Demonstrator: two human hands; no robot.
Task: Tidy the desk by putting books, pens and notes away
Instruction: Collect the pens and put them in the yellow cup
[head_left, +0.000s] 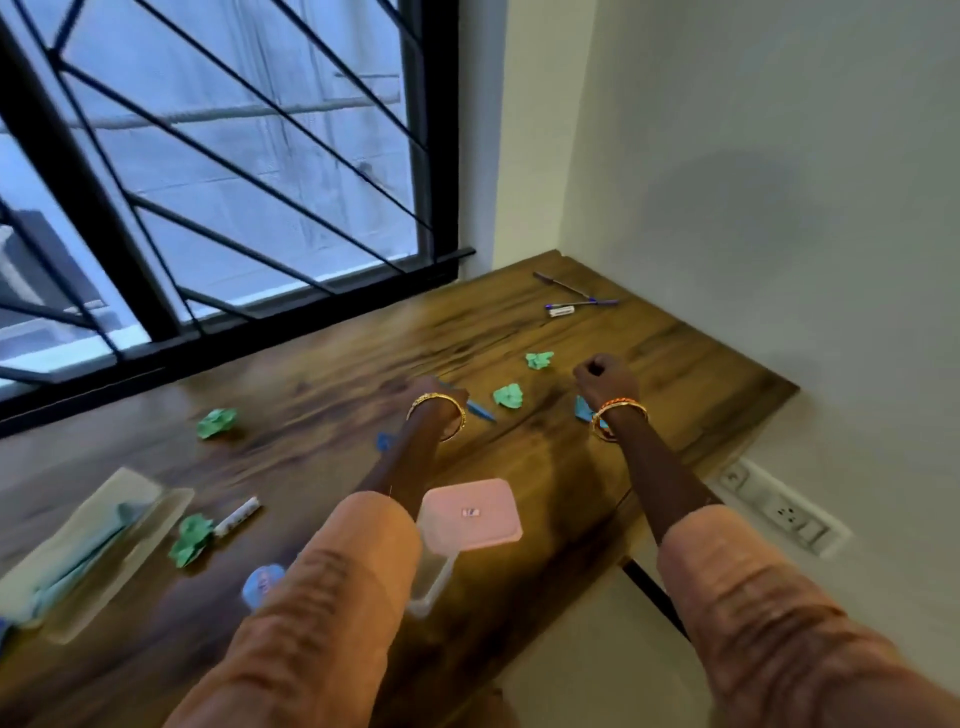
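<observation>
Right hand (605, 382) hovered over bench (675, 364), fingers curled into empty fist. Left hand (434, 397) near blue pen (480, 409); finger state unclear, blurred.

No lettering can be read anywhere on the brown wooden desk (597, 343). A small mark at the centre of the pink square plastic lid (470, 512) is too blurred to make out, as is the dark print on the white cylindrical tube (561, 310) lying farther back from that lid.
</observation>
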